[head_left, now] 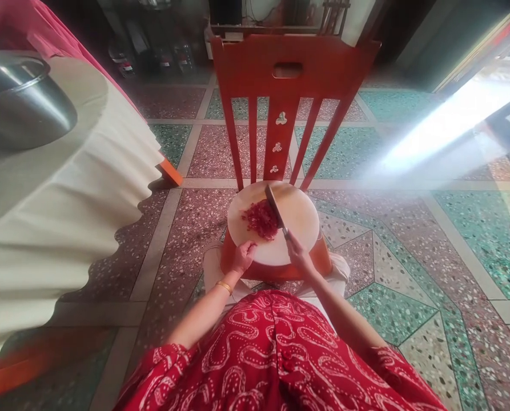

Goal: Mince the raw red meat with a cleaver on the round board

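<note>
Left hand (243, 255) resting on near edge of round cutting board (297, 220), fingers curled together. Right hand (296, 251) clamped on knife (275, 209) handle, blade against chopped red pile (261, 220) mid-board. Board on red chair (288, 91) seat. Steel pot (21, 100) far left.

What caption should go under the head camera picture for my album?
Right hand holds a knife over chopped red bits on a round cutting board atop a red chair; left hand rests at the board's edge.

Chair back (286, 85): red wood, upright beyond the board.
Steel pot (21, 100): on cream-draped surface (66, 217), far left.
Floor (409, 274): patterned terrazzo.
</note>
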### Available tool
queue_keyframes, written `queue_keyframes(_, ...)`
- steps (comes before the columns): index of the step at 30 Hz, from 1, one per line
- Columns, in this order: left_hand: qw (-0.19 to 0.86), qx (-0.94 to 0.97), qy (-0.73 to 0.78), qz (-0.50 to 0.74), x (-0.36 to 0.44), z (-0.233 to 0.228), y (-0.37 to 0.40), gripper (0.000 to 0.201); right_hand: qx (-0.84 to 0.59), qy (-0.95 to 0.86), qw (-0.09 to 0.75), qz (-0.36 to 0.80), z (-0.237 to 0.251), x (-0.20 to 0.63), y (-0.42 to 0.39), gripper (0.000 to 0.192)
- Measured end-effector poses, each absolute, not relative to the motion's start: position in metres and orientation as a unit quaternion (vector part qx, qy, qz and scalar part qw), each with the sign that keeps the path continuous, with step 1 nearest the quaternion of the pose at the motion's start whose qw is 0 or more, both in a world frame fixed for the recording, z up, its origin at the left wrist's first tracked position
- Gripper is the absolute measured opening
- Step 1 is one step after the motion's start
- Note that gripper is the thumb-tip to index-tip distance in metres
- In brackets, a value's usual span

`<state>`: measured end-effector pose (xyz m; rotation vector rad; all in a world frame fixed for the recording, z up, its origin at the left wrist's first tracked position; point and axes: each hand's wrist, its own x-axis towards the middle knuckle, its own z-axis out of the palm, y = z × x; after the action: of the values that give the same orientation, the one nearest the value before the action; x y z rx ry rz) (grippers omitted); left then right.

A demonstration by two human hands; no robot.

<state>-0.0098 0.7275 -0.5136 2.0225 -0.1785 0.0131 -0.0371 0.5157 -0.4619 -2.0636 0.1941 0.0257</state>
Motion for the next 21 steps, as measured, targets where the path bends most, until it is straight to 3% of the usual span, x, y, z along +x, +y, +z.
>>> queue_keyframes(5, 0.55, 0.832, -0.067, 0.015, -0.009, -0.518, 0.726, 0.016, -0.95, -0.031, 0.309, 0.044, -0.448, -0.043, 0.521, 0.049)
queue_keyframes(8, 0.554, 0.83, -0.068, 0.019, -0.009, -0.52, 0.726, 0.016, -0.964, -0.046, 0.254, 0.07, -0.443, -0.047, 0.525, 0.05)
queue_keyframes(13, 0.541, 0.836, -0.079, 0.033, -0.01, -0.517, 0.728, 0.017, -0.935, -0.003, 0.354, 0.033, -0.408, -0.043, 0.521, 0.045)
queue_keyframes(17, 0.52, 0.848, -0.097, 0.031, -0.01, -0.515, 0.729, 0.019, -0.913, -0.032, 0.402, -0.059, -0.366, -0.036, 0.525, 0.049)
queue_keyframes(21, 0.528, 0.843, -0.094, 0.035, -0.01, -0.517, 0.728, 0.018, -0.902, -0.029, 0.421, -0.092, -0.384, -0.028, 0.538, 0.049)
